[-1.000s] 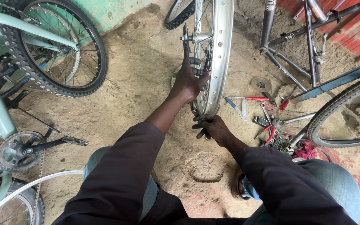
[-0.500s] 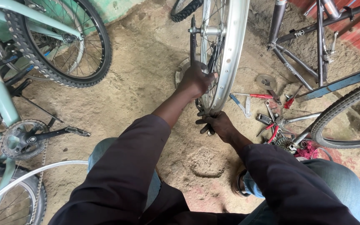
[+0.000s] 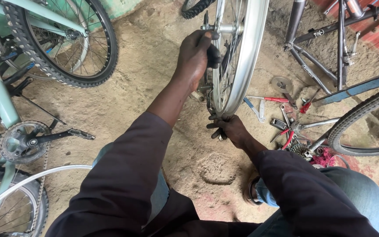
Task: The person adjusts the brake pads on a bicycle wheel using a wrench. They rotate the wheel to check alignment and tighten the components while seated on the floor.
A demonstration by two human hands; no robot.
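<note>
Head view: the silver bicycle wheel (image 3: 242, 57) stood upright on the dirt floor (image 3: 154, 87). The left hand (image 3: 194, 55) was closed on the sprocket side beside the hub (image 3: 224, 28). The right hand (image 3: 230, 129) gripped the rim's lowest part, fingers curled about it. Scattered tools (image 3: 281, 118) lay just right of the wheel; a pale green bicycle (image 3: 5, 87) stood at far left.

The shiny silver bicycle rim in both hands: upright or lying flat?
Upright: the silver rim stands on edge, left hand near its hub, right hand at its bottom.
</note>
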